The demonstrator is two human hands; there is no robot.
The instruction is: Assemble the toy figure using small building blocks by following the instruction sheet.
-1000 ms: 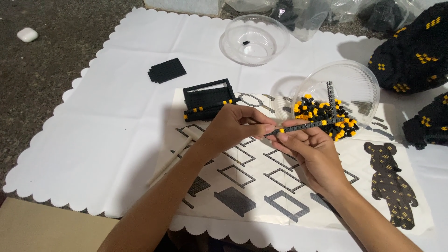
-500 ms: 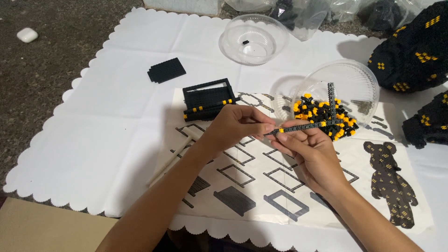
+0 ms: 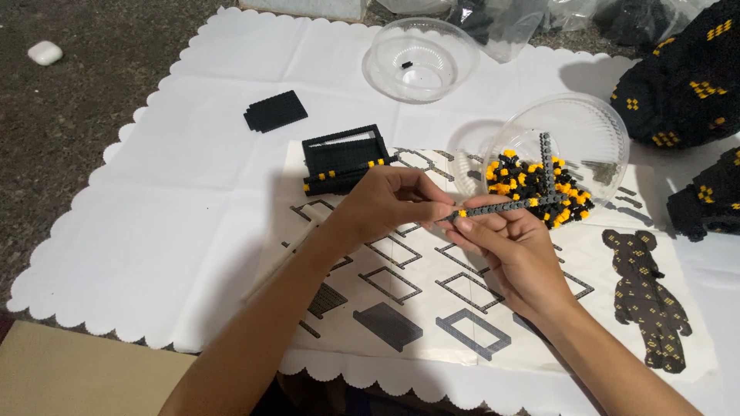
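Together, left hand (image 3: 389, 202), right hand (image 3: 512, 250), pinching studded grey L-shaped brick strip (image 3: 524, 200)

The L-shaped brick strip (image 3: 515, 202) pinched between both hands was matt grey plastic with studded tops, one glossy yellow stud at its left end. The tilted bowl (image 3: 586, 135) on the right was clear, shiny plastic with ribbed walls, same as the far bowl (image 3: 420, 58). The white cloth (image 3: 177, 192) looked soft and matt with a scalloped edge. The instruction sheet (image 3: 432, 308) was smooth printed paper. The floor (image 3: 92, 85) at the left looked rough and gritty.
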